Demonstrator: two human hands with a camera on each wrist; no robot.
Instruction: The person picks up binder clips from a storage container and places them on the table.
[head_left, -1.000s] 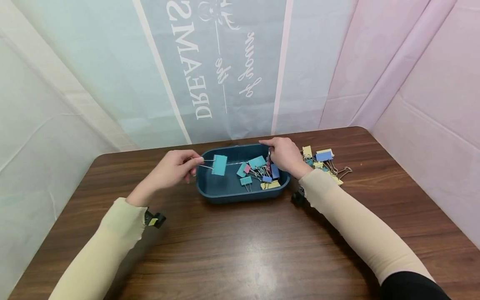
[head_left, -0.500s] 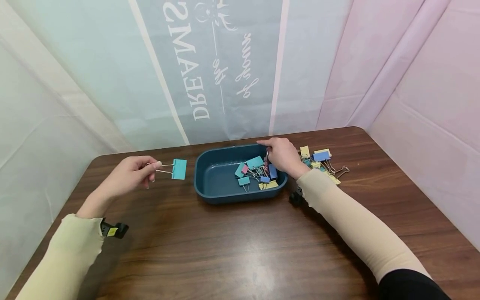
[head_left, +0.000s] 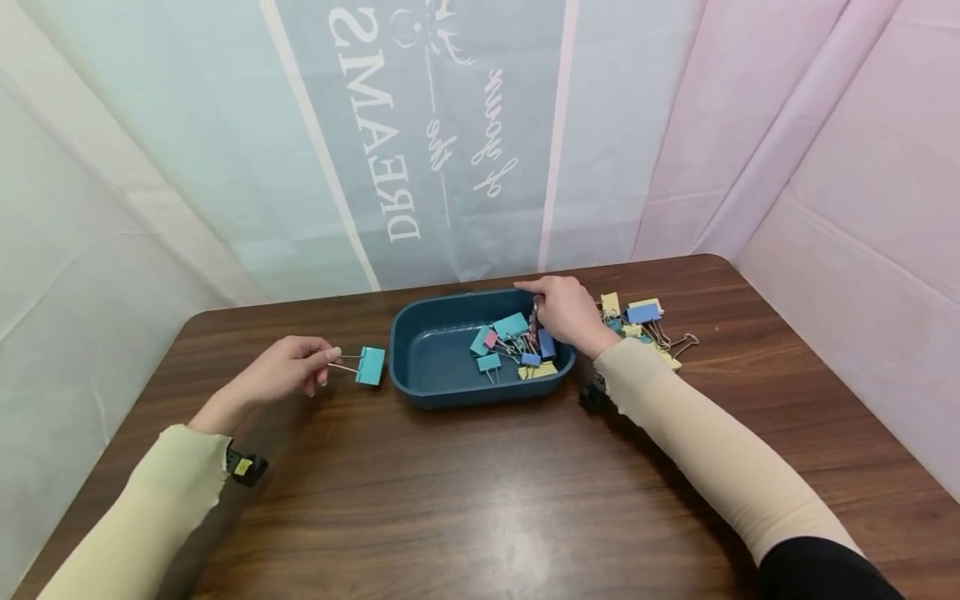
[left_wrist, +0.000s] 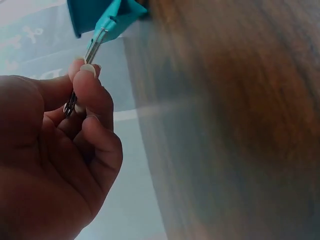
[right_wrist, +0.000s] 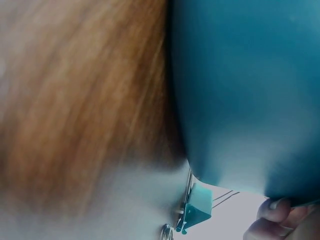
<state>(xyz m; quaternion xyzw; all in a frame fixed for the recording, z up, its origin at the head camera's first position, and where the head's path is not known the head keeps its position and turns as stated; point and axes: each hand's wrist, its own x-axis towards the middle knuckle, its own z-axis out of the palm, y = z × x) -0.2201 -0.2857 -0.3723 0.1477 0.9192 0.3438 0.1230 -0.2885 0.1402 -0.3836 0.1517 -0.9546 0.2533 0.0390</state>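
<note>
My left hand [head_left: 288, 369] pinches a large teal binder clip [head_left: 370, 366] by its wire handles between thumb and fingertips. The clip's flat body points right, close beside the left end of a dark blue plastic bin [head_left: 435, 400]. In the left wrist view the teal clip [left_wrist: 116, 22] extends past the fingertips at the top. My right hand [head_left: 567, 310] grips the bin's right end at the rim, its index finger stretched along the back edge. Curled fingers [right_wrist: 275, 215] meet the bin's rim in the right wrist view. Teal, pink, blue and yellow binder clips [head_left: 511, 326] lie in the bin's right half.
Right of the bin, partly behind my right wrist, more binder clips [head_left: 643, 313] in yellow, blue and teal lie heaped on the brown wooden table [head_left: 480, 492]. A pale printed curtain [head_left: 465, 167] hangs behind the table's back edge.
My left hand has carried the teal binder clip left from over the bin to beside it, then lower and slightly back right. My right hand stays at the bin's right end.
</note>
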